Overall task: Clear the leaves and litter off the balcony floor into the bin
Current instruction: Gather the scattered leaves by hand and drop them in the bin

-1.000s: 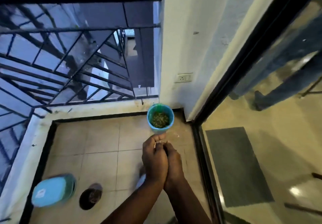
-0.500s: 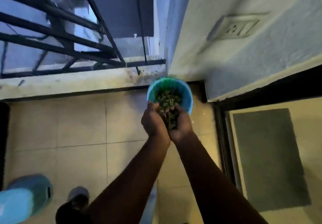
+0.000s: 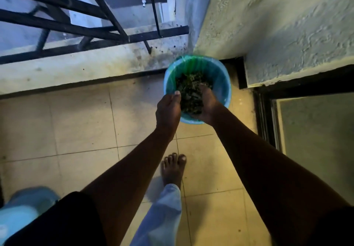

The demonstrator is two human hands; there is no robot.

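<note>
At 8 o'clock, nearest, a blurred pale-blue object sits on the tiled balcony floor. At 6 o'clock a bare foot stands below a pale trouser leg. Farther out, toward 12 o'clock, the left hand and right hand are cupped together, fingers curled round a clump of dark leaves, over the near rim of the blue bin. More leaves lie inside it. The bin stands in the corner; beyond it are a black railing at 11 o'clock and a rough wall at 1 o'clock.
</note>
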